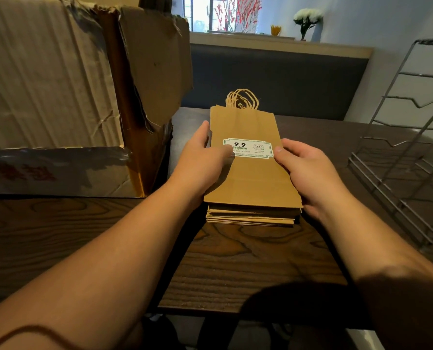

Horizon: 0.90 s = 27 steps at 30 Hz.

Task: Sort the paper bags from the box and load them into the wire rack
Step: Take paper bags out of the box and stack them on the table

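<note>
A stack of flat brown paper bags (248, 122) lies in the middle of the dark wooden table (235, 261), twine handles pointing away, a white label with "9.9" on the top bag. My left hand (200, 157) grips the stack's left edge, thumb on top by the label. My right hand (306, 170) grips the right edge, thumb resting on the top bag. The big worn cardboard box (58, 97) stands at the left with a flap hanging open. The wire rack (407, 157) stands at the right of the table.
Behind the table runs a dark upholstered bench back (286, 79) with a ledge holding a vase of white flowers (307, 21). The table's front edge is close to my body.
</note>
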Available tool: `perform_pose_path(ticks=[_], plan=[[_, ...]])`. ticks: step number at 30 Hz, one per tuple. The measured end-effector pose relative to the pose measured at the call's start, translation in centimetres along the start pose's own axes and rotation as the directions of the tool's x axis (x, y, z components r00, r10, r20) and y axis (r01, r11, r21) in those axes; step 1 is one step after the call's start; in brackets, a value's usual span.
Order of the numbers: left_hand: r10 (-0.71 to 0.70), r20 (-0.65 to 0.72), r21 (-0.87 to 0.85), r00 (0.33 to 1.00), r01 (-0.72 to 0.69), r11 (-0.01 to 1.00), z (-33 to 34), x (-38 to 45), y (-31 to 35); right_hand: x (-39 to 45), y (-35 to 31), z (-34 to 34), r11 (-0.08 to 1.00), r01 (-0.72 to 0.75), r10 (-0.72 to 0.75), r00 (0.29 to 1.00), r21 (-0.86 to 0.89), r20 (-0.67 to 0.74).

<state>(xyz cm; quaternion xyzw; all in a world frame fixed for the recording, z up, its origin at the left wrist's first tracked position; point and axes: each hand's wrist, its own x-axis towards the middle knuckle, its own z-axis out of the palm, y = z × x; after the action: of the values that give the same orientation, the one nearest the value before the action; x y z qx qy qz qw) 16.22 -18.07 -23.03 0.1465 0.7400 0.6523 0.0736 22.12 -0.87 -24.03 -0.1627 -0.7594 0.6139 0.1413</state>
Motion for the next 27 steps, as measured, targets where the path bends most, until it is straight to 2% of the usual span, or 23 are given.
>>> perform_pose_path(ticks=[3,6,8,11,14,17,20,23,27], plan=[[0.099,-0.119,-0.047,0.988,-0.105,0.993,-0.1,-0.4,0.0,-0.1,0.2,-0.1,0.998,0.064,-0.065,0.994,-0.021,-0.083],[0.198,-0.172,-0.004,0.965,-0.202,0.979,-0.8,-0.8,0.1,-0.7,-0.3,0.1,0.996,0.088,-0.088,0.983,-0.007,-0.162],[0.246,-0.149,0.045,0.958,-0.242,0.969,-1.3,-1.2,0.7,-1.1,-0.8,0.2,0.995,0.099,-0.103,0.977,-0.034,-0.186],[0.344,-0.048,0.183,0.938,-0.331,0.926,-2.4,-2.9,2.4,-1.8,-2.6,0.0,0.967,0.171,-0.206,0.961,-0.187,-0.185],[0.465,0.072,0.333,0.882,-0.461,0.822,-4.0,-5.3,4.2,-2.6,-5.3,0.4,0.926,0.269,-0.31,0.942,-0.265,-0.126],[0.557,0.139,0.374,0.819,-0.564,0.736,-6.0,-7.0,6.5,-3.6,-8.4,1.9,0.834,0.405,-0.445,0.895,-0.375,-0.022],[0.647,0.117,0.396,0.753,-0.633,0.665,-8.5,-7.6,8.9,-4.8,-11.6,4.4,0.729,0.498,-0.516,0.851,-0.469,0.102],[0.715,0.079,0.465,0.695,-0.66,0.59,-11.6,-8.0,11.0,-5.4,-14.6,7.2,0.672,0.565,-0.54,0.816,-0.478,0.205],[0.749,0.049,0.596,0.66,-0.621,0.509,-15.7,-8.1,13.4,-5.0,-18.4,10.3,0.541,0.641,-0.652,0.729,-0.544,0.209]])
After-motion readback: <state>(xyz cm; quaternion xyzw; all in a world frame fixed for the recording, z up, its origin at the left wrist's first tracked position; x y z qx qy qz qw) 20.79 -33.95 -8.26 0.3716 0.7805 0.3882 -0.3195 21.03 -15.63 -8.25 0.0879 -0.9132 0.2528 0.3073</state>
